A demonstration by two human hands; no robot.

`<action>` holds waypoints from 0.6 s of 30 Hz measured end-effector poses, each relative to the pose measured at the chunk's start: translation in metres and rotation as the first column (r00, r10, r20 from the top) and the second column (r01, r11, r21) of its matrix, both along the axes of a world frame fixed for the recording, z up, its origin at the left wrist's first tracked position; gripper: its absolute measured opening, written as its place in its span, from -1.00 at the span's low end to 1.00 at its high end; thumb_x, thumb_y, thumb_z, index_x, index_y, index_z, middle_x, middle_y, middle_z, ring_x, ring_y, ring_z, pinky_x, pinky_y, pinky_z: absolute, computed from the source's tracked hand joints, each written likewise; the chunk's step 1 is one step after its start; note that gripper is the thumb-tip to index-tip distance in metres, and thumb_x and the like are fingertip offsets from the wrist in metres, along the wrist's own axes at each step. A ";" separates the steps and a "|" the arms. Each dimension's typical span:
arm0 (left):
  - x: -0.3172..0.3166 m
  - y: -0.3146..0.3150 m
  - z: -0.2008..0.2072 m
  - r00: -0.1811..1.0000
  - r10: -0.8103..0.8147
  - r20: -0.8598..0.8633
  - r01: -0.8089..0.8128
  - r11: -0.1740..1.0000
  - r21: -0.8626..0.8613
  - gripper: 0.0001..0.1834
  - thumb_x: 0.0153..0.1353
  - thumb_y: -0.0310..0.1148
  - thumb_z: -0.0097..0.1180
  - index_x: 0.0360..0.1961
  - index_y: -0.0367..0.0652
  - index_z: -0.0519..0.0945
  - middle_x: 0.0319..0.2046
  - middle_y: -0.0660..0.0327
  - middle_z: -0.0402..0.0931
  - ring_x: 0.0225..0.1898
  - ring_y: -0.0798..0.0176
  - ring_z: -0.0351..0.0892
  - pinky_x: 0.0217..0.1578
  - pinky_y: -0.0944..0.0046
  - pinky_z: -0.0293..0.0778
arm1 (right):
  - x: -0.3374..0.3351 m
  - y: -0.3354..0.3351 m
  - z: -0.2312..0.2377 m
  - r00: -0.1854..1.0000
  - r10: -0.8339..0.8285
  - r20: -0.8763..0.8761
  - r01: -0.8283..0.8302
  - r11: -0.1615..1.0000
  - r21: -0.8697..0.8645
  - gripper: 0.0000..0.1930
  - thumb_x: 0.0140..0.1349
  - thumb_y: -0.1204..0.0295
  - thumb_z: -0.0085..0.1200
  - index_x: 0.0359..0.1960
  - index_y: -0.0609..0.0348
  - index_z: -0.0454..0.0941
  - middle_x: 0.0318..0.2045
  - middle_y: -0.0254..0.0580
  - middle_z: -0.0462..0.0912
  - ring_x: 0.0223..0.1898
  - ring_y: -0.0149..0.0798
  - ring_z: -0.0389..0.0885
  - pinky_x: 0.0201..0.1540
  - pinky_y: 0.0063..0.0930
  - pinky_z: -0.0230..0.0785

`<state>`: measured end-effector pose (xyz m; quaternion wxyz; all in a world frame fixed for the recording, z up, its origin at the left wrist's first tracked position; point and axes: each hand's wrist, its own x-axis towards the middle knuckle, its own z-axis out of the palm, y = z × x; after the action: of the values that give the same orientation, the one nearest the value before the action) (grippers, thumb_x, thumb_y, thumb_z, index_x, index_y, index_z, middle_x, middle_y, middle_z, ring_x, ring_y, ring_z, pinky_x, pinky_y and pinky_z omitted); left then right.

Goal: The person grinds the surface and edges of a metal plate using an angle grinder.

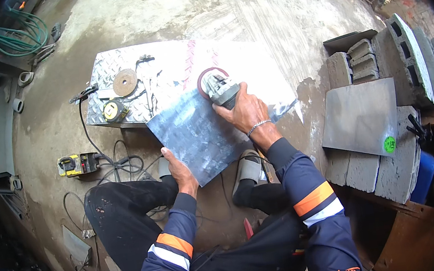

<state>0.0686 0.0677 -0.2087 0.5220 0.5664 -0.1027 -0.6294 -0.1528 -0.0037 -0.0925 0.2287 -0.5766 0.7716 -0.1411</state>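
My right hand (pixel 249 111) is wrapped round the body of a grey angle grinder (pixel 221 89). The grinder's reddish disc meets the far edge of a square metal sheet (pixel 195 138) with a blue-grey, smeared face. At the sheet's near left corner, my left hand (pixel 181 171) grips the edge, thumb on top; its other fingers are mostly hidden beneath. The sheet's far part rests on a diamond-plate worktop (pixel 96 74), while its near part overhangs toward my knees. A brown round disc (pixel 125 82) and a yellow-black tape measure (pixel 114 110) lie on the worktop to the left.
A clamp-like tool (pixel 87 93) sits at the worktop's left edge. Below it, a yellow-black power unit (pixel 77 164) and tangled cables lie on the floor. Concrete blocks (pixel 375 170) stand at right, bearing another metal sheet (pixel 358 115). A green hose (pixel 17 32) is coiled far left.
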 end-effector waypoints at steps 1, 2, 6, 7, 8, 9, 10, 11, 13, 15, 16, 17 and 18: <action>0.002 -0.001 -0.003 1.000 0.003 0.004 -0.003 1.000 0.000 0.05 0.32 0.49 -0.21 0.41 -0.32 0.25 0.29 0.00 0.39 0.22 0.02 0.47 0.23 0.07 0.41 | -0.010 -0.006 -0.001 0.999 -0.045 -0.028 0.045 0.999 -0.001 -0.14 0.12 -0.09 0.30 0.04 0.58 0.27 -0.42 0.44 0.67 -0.31 0.36 0.72 -0.22 0.03 0.59; 0.005 0.000 -0.005 1.000 0.007 0.018 -0.007 1.000 0.004 0.05 0.32 0.49 -0.20 0.41 -0.32 0.25 0.29 0.01 0.38 0.23 0.04 0.45 0.25 0.08 0.38 | -0.021 -0.011 -0.001 0.995 -0.093 -0.046 0.093 0.996 0.002 -0.12 0.12 -0.12 0.29 0.03 0.59 0.29 -0.39 0.48 0.66 -0.27 0.37 0.71 -0.18 0.02 0.58; 0.004 0.001 -0.009 0.998 0.005 0.062 -0.008 0.998 0.056 0.07 0.30 0.50 -0.18 0.41 -0.34 0.26 0.32 0.04 0.36 0.26 0.08 0.41 0.28 0.13 0.31 | -0.066 -0.032 -0.007 0.952 -0.303 -0.049 0.305 0.952 0.030 -0.11 0.09 -0.16 0.30 0.04 0.54 0.28 -0.23 0.49 0.66 -0.12 0.34 0.69 -0.01 0.03 0.53; 0.005 0.001 -0.011 0.998 0.002 0.061 -0.006 0.998 0.055 0.07 0.30 0.50 -0.18 0.41 -0.34 0.26 0.32 0.04 0.36 0.26 0.08 0.41 0.28 0.13 0.31 | -0.075 -0.036 -0.008 0.943 -0.324 -0.076 0.324 0.946 -0.015 -0.05 0.08 -0.22 0.27 0.02 0.63 0.35 -0.22 0.55 0.65 -0.14 0.36 0.70 -0.05 0.00 0.56; 0.004 0.001 -0.014 1.000 -0.003 0.027 0.003 1.000 0.018 0.08 0.30 0.50 -0.18 0.41 -0.34 0.25 0.32 0.04 0.35 0.26 0.08 0.41 0.29 0.14 0.30 | -0.081 -0.040 -0.010 0.931 -0.352 -0.095 0.351 0.936 -0.035 -0.05 0.08 -0.22 0.27 0.03 0.63 0.35 -0.21 0.54 0.65 -0.12 0.35 0.70 -0.01 -0.01 0.55; 0.005 0.001 -0.014 1.000 -0.009 -0.004 0.009 1.000 -0.020 0.08 0.30 0.50 -0.18 0.41 -0.35 0.25 0.32 0.04 0.35 0.26 0.09 0.40 0.29 0.15 0.30 | -0.084 -0.043 -0.010 0.929 -0.363 -0.076 0.362 0.932 -0.034 -0.06 0.08 -0.22 0.27 0.03 0.63 0.35 -0.21 0.54 0.65 -0.11 0.34 0.70 0.00 -0.01 0.55; 0.005 0.001 -0.015 1.000 -0.012 -0.002 0.012 1.000 -0.021 0.08 0.30 0.50 -0.18 0.41 -0.35 0.25 0.32 0.04 0.35 0.26 0.09 0.40 0.29 0.15 0.30 | -0.086 -0.045 -0.010 0.925 -0.375 -0.057 0.373 0.927 -0.034 -0.06 0.09 -0.21 0.27 0.04 0.63 0.35 -0.21 0.53 0.65 -0.11 0.34 0.70 0.00 -0.02 0.54; 0.005 0.001 -0.015 0.999 -0.010 0.033 0.010 1.000 0.008 0.09 0.30 0.50 -0.18 0.42 -0.35 0.24 0.32 0.04 0.35 0.27 0.10 0.40 0.30 0.15 0.29 | -0.086 -0.044 -0.011 0.924 -0.378 -0.056 0.377 0.926 -0.035 -0.06 0.09 -0.21 0.27 0.04 0.63 0.35 -0.21 0.53 0.65 -0.11 0.34 0.70 0.00 -0.02 0.54; 0.004 0.002 -0.013 0.997 -0.010 0.073 0.007 0.999 0.038 0.09 0.30 0.50 -0.18 0.42 -0.36 0.24 0.33 0.04 0.34 0.27 0.10 0.40 0.30 0.16 0.29 | -0.078 -0.044 -0.008 0.940 -0.332 -0.075 0.330 0.943 -0.042 -0.05 0.09 -0.21 0.26 0.05 0.64 0.34 -0.22 0.53 0.65 -0.14 0.34 0.71 -0.03 -0.02 0.56; 0.002 0.002 -0.012 1.000 -0.008 0.027 0.008 1.000 0.007 0.08 0.32 0.49 -0.19 0.43 -0.36 0.22 0.34 0.04 0.33 0.28 0.09 0.40 0.31 0.15 0.29 | -0.061 -0.037 -0.005 0.968 -0.249 -0.032 0.250 0.968 0.014 -0.07 0.10 -0.16 0.28 0.06 0.63 0.29 -0.25 0.51 0.66 -0.15 0.36 0.70 -0.04 0.01 0.55; 0.003 0.002 -0.012 1.000 -0.009 0.029 0.008 1.000 0.008 0.08 0.32 0.49 -0.19 0.43 -0.36 0.22 0.34 0.04 0.33 0.28 0.09 0.40 0.31 0.15 0.29 | -0.048 -0.033 -0.003 0.979 -0.205 -0.010 0.205 0.978 0.029 -0.10 0.09 -0.12 0.31 0.06 0.60 0.26 -0.26 0.49 0.66 -0.14 0.37 0.69 -0.03 0.03 0.54; 0.004 0.000 -0.012 1.000 -0.006 0.017 0.006 1.000 0.010 0.07 0.33 0.48 -0.20 0.43 -0.35 0.22 0.34 0.03 0.33 0.28 0.08 0.40 0.31 0.14 0.30 | -0.036 -0.027 -0.003 0.988 -0.152 0.002 0.152 0.988 0.005 -0.11 0.11 -0.13 0.29 0.03 0.61 0.29 -0.30 0.51 0.66 -0.18 0.38 0.70 -0.07 0.04 0.55; 0.004 0.000 -0.012 1.000 -0.005 0.003 0.005 1.000 0.016 0.06 0.34 0.47 -0.21 0.43 -0.34 0.22 0.35 0.02 0.32 0.29 0.06 0.40 0.31 0.13 0.31 | -0.024 -0.019 -0.003 0.995 -0.100 0.010 0.100 0.995 -0.017 -0.13 0.13 -0.13 0.28 0.01 0.63 0.31 -0.34 0.52 0.65 -0.22 0.39 0.71 -0.12 0.04 0.57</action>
<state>0.0724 0.0676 -0.2204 0.5158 0.5711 -0.0998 -0.6307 -0.1763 -0.0232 -0.0952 0.2196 -0.5387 0.7972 -0.1615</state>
